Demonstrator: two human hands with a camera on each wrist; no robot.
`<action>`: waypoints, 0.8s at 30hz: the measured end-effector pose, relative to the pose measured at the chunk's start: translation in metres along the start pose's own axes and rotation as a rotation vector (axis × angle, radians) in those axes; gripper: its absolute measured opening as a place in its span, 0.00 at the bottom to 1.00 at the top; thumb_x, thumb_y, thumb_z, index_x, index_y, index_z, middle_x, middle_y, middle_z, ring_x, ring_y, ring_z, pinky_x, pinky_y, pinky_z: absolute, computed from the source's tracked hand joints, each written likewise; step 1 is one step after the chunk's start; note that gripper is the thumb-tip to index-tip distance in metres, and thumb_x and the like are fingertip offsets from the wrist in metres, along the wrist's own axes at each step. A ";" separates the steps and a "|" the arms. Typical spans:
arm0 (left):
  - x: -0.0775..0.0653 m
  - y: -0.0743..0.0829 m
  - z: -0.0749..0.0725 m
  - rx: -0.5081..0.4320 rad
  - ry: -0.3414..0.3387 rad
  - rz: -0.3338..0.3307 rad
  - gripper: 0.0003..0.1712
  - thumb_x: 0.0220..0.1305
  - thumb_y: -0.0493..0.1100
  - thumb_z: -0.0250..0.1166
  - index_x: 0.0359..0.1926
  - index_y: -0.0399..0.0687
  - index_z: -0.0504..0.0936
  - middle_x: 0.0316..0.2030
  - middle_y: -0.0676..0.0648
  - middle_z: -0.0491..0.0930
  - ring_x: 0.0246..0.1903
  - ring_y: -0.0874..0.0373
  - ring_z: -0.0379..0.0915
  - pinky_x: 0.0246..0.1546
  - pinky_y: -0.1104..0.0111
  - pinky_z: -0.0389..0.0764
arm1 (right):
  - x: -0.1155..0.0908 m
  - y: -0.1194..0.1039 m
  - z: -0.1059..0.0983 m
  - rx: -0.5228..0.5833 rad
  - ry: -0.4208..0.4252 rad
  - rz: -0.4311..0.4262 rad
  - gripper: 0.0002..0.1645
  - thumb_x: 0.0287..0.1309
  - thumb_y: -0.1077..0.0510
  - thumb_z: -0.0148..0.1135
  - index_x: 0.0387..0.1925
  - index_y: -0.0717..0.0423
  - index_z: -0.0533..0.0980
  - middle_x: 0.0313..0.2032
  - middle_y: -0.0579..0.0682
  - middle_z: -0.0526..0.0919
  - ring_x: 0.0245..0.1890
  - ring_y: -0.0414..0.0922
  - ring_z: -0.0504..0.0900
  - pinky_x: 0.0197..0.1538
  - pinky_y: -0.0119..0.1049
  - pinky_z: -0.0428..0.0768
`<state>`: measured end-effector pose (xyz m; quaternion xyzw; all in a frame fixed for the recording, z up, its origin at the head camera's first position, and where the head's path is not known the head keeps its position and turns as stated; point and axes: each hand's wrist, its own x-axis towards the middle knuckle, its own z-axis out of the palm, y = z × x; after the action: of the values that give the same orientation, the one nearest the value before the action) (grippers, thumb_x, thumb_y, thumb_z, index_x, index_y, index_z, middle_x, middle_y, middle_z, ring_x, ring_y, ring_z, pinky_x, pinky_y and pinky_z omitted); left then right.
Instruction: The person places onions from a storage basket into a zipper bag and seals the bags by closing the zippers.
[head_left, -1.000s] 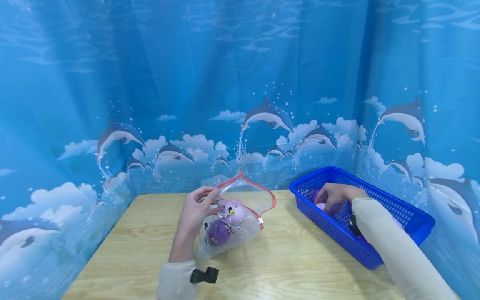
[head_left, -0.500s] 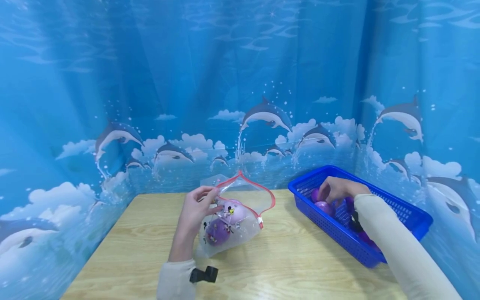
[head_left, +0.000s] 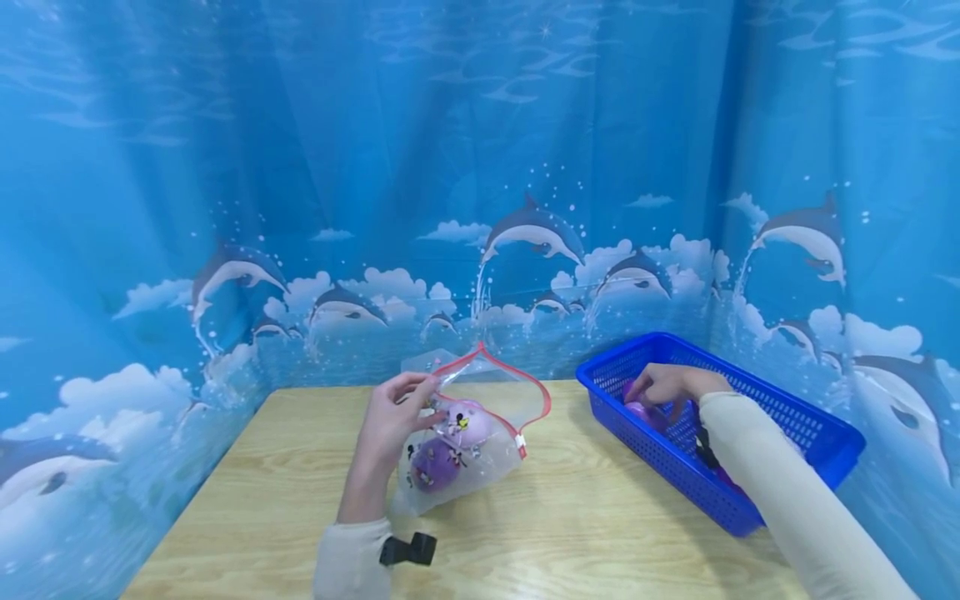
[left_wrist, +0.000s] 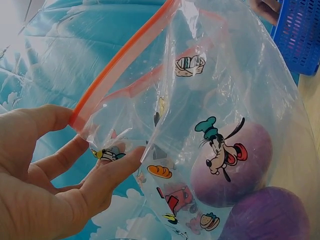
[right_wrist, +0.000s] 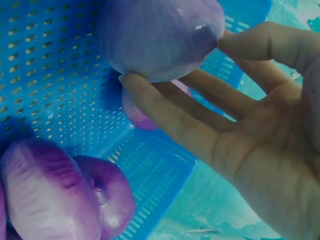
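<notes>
My left hand [head_left: 397, 412] pinches the rim of a clear zip bag [head_left: 487, 475] with a red zip edge and cartoon prints, its mouth standing open. Inside lie a pale purple onion [left_wrist: 232, 165] and a darker purple onion [left_wrist: 267, 217]. Over on the right, my right hand [head_left: 678, 387] reaches into a blue perforated basket [head_left: 652, 454]. Its thumb and fingers hold a pale purple onion [right_wrist: 160, 42] in the right wrist view. Another purple onion [right_wrist: 142, 110] shows behind those fingers.
More purple onions, one streaked white onion [right_wrist: 47, 192] and a smaller onion [right_wrist: 115, 197], lie elsewhere in the basket. Both bag and basket stand on a light wooden table [head_left: 277, 500]. A blue dolphin-print curtain [head_left: 420, 208] hangs close behind and to the right.
In the basket my right hand rose slightly, then came back down with its fingers closer round an onion. The left hand and the bag stay put.
</notes>
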<state>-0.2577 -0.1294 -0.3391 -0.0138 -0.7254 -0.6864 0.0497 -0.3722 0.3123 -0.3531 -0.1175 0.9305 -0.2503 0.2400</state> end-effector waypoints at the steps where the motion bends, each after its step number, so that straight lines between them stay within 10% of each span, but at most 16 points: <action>1: 0.000 0.000 0.000 -0.002 0.000 0.000 0.18 0.75 0.48 0.63 0.54 0.38 0.82 0.54 0.40 0.77 0.49 0.51 0.79 0.49 0.61 0.92 | 0.000 -0.001 0.001 0.003 -0.002 0.012 0.32 0.54 0.68 0.57 0.63 0.66 0.77 0.55 0.61 0.83 0.45 0.49 0.83 0.43 0.52 0.93; 24: 0.001 -0.001 -0.001 -0.009 -0.005 0.013 0.17 0.76 0.47 0.62 0.53 0.37 0.82 0.54 0.40 0.77 0.48 0.52 0.78 0.49 0.61 0.92 | -0.013 0.010 -0.011 0.109 -0.057 -0.055 0.32 0.53 0.69 0.68 0.62 0.59 0.79 0.66 0.71 0.73 0.62 0.64 0.77 0.47 0.55 0.92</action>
<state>-0.2585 -0.1310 -0.3401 -0.0203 -0.7222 -0.6894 0.0524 -0.3677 0.3294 -0.3448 -0.1368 0.9047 -0.3037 0.2655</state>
